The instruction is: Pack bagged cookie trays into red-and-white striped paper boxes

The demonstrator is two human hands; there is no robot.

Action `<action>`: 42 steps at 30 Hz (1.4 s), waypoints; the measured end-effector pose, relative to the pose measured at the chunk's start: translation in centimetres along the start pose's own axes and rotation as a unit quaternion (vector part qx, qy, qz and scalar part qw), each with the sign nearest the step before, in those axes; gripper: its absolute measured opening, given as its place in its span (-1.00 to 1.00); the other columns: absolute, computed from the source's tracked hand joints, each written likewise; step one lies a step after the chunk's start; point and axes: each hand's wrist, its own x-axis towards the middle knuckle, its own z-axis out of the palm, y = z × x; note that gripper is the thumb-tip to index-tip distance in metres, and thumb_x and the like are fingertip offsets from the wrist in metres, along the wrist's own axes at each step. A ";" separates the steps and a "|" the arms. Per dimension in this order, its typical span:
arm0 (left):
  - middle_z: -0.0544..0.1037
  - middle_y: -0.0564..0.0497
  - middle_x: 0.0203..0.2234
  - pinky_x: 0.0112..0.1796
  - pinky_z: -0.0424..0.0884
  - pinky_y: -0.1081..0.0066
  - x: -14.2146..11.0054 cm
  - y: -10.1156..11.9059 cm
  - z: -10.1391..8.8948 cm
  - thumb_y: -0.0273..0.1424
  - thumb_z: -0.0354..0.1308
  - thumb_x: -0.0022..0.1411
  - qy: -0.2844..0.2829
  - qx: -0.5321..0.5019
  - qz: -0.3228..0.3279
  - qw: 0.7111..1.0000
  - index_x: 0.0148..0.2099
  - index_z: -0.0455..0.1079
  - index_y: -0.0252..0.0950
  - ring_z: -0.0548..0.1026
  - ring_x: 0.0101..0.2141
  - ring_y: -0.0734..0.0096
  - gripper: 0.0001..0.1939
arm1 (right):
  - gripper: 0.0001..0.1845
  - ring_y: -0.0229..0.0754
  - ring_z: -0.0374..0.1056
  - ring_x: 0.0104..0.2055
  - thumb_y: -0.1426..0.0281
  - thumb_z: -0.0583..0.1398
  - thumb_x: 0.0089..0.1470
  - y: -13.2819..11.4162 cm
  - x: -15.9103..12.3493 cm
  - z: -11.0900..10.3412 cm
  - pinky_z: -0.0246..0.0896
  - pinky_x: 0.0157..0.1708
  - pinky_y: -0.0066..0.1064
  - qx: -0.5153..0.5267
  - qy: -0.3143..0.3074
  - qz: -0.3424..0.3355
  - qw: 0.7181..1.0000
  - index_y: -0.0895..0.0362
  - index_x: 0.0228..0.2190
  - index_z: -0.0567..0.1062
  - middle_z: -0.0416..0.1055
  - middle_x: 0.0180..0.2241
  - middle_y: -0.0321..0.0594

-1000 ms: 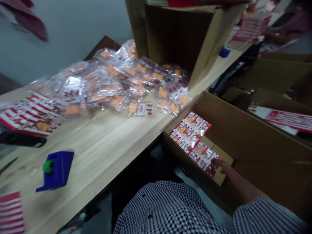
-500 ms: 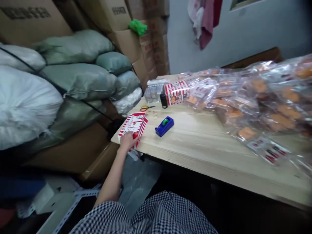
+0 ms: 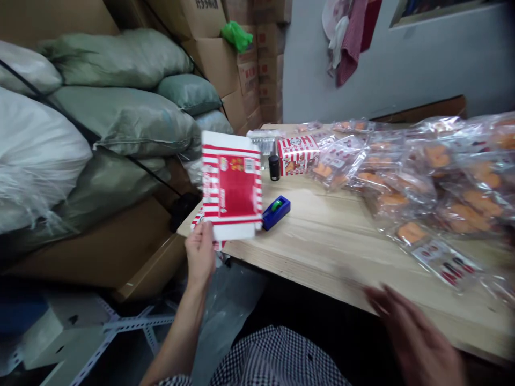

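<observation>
My left hand (image 3: 200, 254) grips the lower edge of a flat red-and-white striped cardboard box blank (image 3: 231, 185), held up over the table's left corner. Beneath it, more striped card (image 3: 198, 221) lies partly hidden. My right hand (image 3: 414, 335) is blurred, fingers apart and empty, near the front edge of the wooden table (image 3: 322, 252). Closest to it are clear plastic packets of orange items (image 3: 418, 187), heaped on the right. A blue tape dispenser (image 3: 276, 212) stands just right of the blank, and a folded striped box (image 3: 298, 154) stands farther back.
A small black cylinder (image 3: 274, 167) and a stack of clear plastic trays (image 3: 260, 142) stand at the table's far end. Large stuffed sacks (image 3: 120, 123) and stacked cartons (image 3: 257, 69) rise to the left and back. A grey wall (image 3: 414, 64) borders the table's far side.
My left hand has lifted the striped blank off the table corner and raised it upright. My right hand has come into view at the table's front edge. The view has shifted slightly.
</observation>
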 end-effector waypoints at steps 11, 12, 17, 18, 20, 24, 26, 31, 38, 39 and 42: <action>0.50 -0.16 0.14 0.14 0.39 0.18 -11.6 -0.7 7.6 -0.19 0.15 0.34 -0.345 -0.124 -0.166 0.916 0.24 0.35 -0.24 0.47 0.13 0.19 -0.51 | -0.35 0.06 0.51 0.02 0.14 0.39 0.02 -1.0 1.2 5.7 0.50 -0.06 -0.04 0.126 -0.104 0.059 0.985 -0.14 0.14 0.38 0.52 0.06 -0.23; 0.47 -0.15 0.18 0.17 0.36 0.16 -11.7 -0.5 8.1 -0.20 0.15 0.34 -0.353 -0.119 -0.148 0.916 0.27 0.31 -0.22 0.45 0.16 0.20 -0.49 | -0.32 0.06 0.51 0.02 0.13 0.38 0.03 -0.8 0.8 5.4 0.50 -0.06 -0.04 0.119 -0.097 0.061 0.986 -0.14 0.15 0.35 0.52 0.06 -0.23; 0.49 -0.13 0.15 0.15 0.41 0.12 -13.1 0.9 10.2 -0.28 0.34 0.18 -0.373 -0.134 -0.146 0.906 0.32 0.23 -0.21 0.50 0.11 0.17 -0.30 | -0.22 0.03 0.45 0.10 0.24 0.40 0.02 0.3 -0.3 5.0 0.48 0.02 -0.06 0.086 -0.055 0.012 0.995 -0.10 0.21 0.24 0.49 0.09 -0.21; 0.49 -0.13 0.15 0.14 0.43 0.12 -13.4 1.1 10.4 -0.29 0.38 0.13 -0.373 -0.138 -0.150 0.905 0.32 0.22 -0.21 0.51 0.09 0.16 -0.26 | -0.21 0.02 0.45 0.10 0.27 0.41 0.00 0.4 -0.4 5.0 0.46 0.04 -0.06 0.083 -0.053 0.002 0.995 -0.09 0.20 0.23 0.48 0.10 -0.20; 0.49 -0.14 0.14 0.12 0.45 0.13 -14.0 1.5 10.8 -0.31 0.43 0.07 -0.374 -0.150 -0.156 0.902 0.30 0.23 -0.22 0.53 0.07 0.16 -0.22 | -0.22 0.02 0.45 0.11 0.32 0.43 -0.03 0.6 -0.5 5.0 0.44 0.07 -0.07 0.075 -0.054 -0.011 0.996 -0.07 0.17 0.25 0.46 0.12 -0.19; 0.51 -0.15 0.12 0.11 0.46 0.14 -14.4 1.5 11.2 -0.34 0.39 0.12 -0.370 -0.193 -0.172 0.892 0.25 0.29 -0.25 0.53 0.06 0.17 -0.32 | -0.25 0.00 0.43 0.13 0.35 0.44 -0.05 0.7 -0.5 4.6 0.41 0.10 -0.11 0.052 -0.051 -0.027 0.997 -0.05 0.13 0.28 0.42 0.14 -0.18; 0.50 -0.16 0.13 0.13 0.44 0.12 -14.5 1.3 11.4 -0.34 0.38 0.12 -0.368 -0.201 -0.172 0.891 0.24 0.30 -0.25 0.52 0.08 0.16 -0.34 | -0.25 -0.01 0.44 0.11 0.36 0.44 -0.06 0.7 -0.5 4.6 0.41 0.11 -0.10 0.054 -0.056 -0.029 0.997 -0.05 0.12 0.29 0.43 0.14 -0.18; 0.53 -0.15 0.10 0.12 0.44 0.12 -14.6 1.5 11.7 -0.30 0.40 0.10 -0.358 -0.190 -0.177 0.897 0.21 0.35 -0.25 0.53 0.06 0.13 -0.36 | -0.25 0.02 0.46 0.08 0.34 0.44 -0.06 0.8 -0.6 4.9 0.41 0.10 -0.04 0.063 -0.052 -0.020 0.996 -0.05 0.12 0.28 0.46 0.10 -0.16; 0.66 -0.07 -0.17 -0.11 0.54 0.27 -14.0 1.6 11.7 -0.22 0.27 0.23 -0.380 -0.168 -0.233 0.879 -0.03 0.51 -0.27 0.61 -0.17 0.19 -0.69 | -0.26 0.04 0.47 0.08 0.29 0.46 -0.07 2.0 0.0 4.2 0.41 0.08 -0.07 0.066 -0.068 -0.006 0.995 -0.05 0.11 0.31 0.49 0.09 -0.16; 0.66 -0.08 -0.17 -0.10 0.54 0.26 -13.8 1.5 11.6 -0.22 0.27 0.23 -0.380 -0.178 -0.247 0.873 -0.03 0.51 -0.28 0.61 -0.16 0.18 -0.68 | -0.33 0.04 0.49 0.05 0.26 0.44 -0.02 1.9 0.2 3.7 0.42 0.06 -0.08 0.076 -0.083 0.007 0.994 -0.05 0.09 0.35 0.50 0.08 -0.15; 0.66 -0.08 -0.16 -0.09 0.53 0.25 -13.4 1.3 11.3 -0.24 0.29 0.22 -0.393 -0.221 -0.287 0.846 -0.01 0.51 -0.28 0.62 -0.16 0.17 -0.66 | -0.54 0.03 0.52 -0.01 0.20 0.36 0.09 1.2 1.4 2.2 0.45 0.00 -0.11 0.105 -0.144 0.028 0.984 -0.02 0.02 0.48 0.53 0.04 -0.14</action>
